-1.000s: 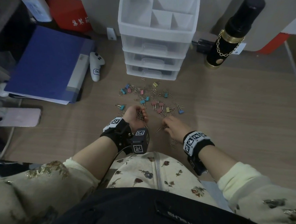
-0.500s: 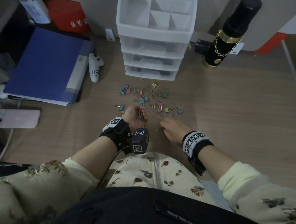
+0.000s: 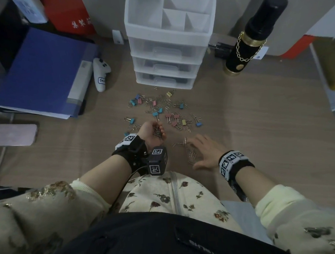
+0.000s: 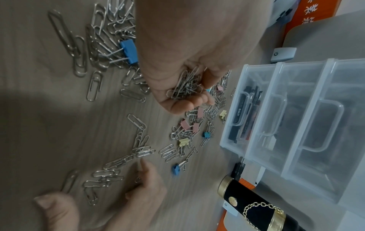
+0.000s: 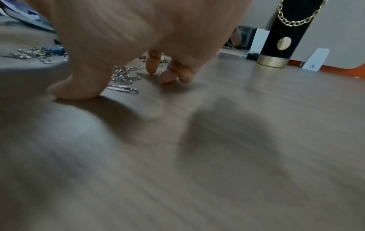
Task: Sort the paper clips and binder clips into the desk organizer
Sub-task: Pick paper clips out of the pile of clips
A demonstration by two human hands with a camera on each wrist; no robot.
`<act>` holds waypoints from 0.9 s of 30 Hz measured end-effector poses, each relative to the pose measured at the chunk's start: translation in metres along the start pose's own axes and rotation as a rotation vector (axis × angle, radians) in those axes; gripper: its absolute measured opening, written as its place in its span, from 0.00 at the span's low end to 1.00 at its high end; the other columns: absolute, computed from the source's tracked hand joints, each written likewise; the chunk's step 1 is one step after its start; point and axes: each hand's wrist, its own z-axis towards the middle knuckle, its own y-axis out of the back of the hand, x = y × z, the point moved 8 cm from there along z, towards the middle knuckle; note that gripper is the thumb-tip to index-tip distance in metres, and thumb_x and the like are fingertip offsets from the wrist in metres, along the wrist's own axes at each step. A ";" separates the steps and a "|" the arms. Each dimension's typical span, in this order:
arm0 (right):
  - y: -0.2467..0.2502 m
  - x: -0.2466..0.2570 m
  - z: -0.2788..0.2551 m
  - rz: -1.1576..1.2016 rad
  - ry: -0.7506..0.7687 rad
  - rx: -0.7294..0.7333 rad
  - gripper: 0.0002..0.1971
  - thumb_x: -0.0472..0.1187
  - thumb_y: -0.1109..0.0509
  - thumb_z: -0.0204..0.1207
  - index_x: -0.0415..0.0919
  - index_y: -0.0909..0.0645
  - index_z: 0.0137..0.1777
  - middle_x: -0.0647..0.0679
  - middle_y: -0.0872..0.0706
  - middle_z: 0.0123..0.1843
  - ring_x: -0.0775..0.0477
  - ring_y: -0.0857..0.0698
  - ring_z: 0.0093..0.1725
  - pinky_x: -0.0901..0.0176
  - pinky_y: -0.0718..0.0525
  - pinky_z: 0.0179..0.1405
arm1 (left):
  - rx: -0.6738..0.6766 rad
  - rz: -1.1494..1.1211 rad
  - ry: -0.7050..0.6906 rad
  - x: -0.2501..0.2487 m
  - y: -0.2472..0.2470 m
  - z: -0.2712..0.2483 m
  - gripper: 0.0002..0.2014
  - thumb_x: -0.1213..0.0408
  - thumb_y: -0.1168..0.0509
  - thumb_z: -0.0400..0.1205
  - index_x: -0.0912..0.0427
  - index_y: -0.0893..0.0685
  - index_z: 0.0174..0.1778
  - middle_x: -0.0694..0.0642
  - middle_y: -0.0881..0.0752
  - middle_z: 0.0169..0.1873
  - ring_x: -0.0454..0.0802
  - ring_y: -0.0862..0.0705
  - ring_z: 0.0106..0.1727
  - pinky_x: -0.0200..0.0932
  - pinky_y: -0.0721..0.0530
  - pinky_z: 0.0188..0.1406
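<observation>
1. The left hand (image 3: 153,134) is cupped palm-up, fingers curled round a bundle of paper clips (image 4: 185,87)
2. The right hand (image 3: 205,154) is spread, holding nothing, fingertips (image 5: 152,70) on the desk (image 3: 259,122) beside a loose heap (image 3: 189,151) of paper clips
3. Binder clips (image 3: 174,118) lie mixed with more paper clips between the hands and the organizer (image 3: 168,41), whose drawers are closed and top compartments open
4. Risk: the cupped bundle looks loosely held; tipping the palm would likely spill clips back into the pile
5. Risk: raking with spread fingers could drag a blue binder clip (image 4: 128,50) in with the paper clips
6. Risk: flat clips may slide toward the near edge, close to the heap
7. Room: bare desk lies right of the pile; the bottle (image 3: 251,35) stands just right of the organizer, a folder (image 3: 41,75) well left
</observation>
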 end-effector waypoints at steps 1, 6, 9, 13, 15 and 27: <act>0.001 0.002 -0.001 0.010 0.011 -0.021 0.42 0.64 0.27 0.64 0.50 0.39 0.75 0.50 0.32 0.67 0.48 0.29 0.63 0.48 0.23 0.62 | -0.002 0.002 -0.003 0.000 0.000 -0.001 0.16 0.64 0.50 0.85 0.60 0.26 0.32 0.50 0.29 0.23 0.43 0.31 0.25 0.35 0.31 0.24; 0.007 0.015 0.006 0.043 0.027 -0.064 0.23 0.53 0.34 0.77 0.43 0.29 0.68 0.46 0.26 0.63 0.45 0.24 0.60 0.51 0.22 0.57 | -0.002 -0.013 -0.018 -0.002 -0.001 -0.004 0.15 0.65 0.50 0.85 0.60 0.27 0.34 0.50 0.30 0.28 0.43 0.32 0.27 0.35 0.33 0.27; 0.008 0.023 0.009 0.060 0.029 -0.115 0.14 0.46 0.36 0.80 0.37 0.24 0.59 0.42 0.25 0.60 0.42 0.24 0.57 0.49 0.22 0.54 | -0.001 -0.007 -0.012 -0.004 0.000 -0.002 0.15 0.65 0.50 0.85 0.60 0.26 0.34 0.50 0.29 0.27 0.43 0.32 0.26 0.35 0.31 0.25; 0.008 0.027 0.008 0.035 0.026 -0.159 0.11 0.43 0.38 0.82 0.35 0.24 0.55 0.40 0.24 0.57 0.41 0.24 0.52 0.47 0.20 0.48 | -0.007 0.001 -0.013 -0.007 0.001 0.001 0.16 0.63 0.49 0.85 0.60 0.25 0.33 0.50 0.28 0.26 0.43 0.31 0.26 0.36 0.30 0.25; 0.009 0.029 0.008 0.045 0.031 -0.170 0.09 0.41 0.40 0.83 0.34 0.24 0.53 0.39 0.23 0.54 0.39 0.23 0.50 0.45 0.20 0.45 | 0.001 0.001 -0.017 -0.007 0.000 0.000 0.16 0.64 0.49 0.86 0.60 0.25 0.33 0.50 0.28 0.26 0.44 0.31 0.27 0.37 0.30 0.26; 0.073 0.041 0.023 0.273 0.040 -0.443 0.04 0.33 0.35 0.79 0.31 0.22 0.49 0.39 0.18 0.48 0.43 0.21 0.43 0.52 0.19 0.41 | 0.044 0.044 -0.020 -0.004 -0.005 -0.003 0.16 0.65 0.51 0.86 0.63 0.25 0.35 0.54 0.27 0.30 0.48 0.28 0.31 0.39 0.26 0.34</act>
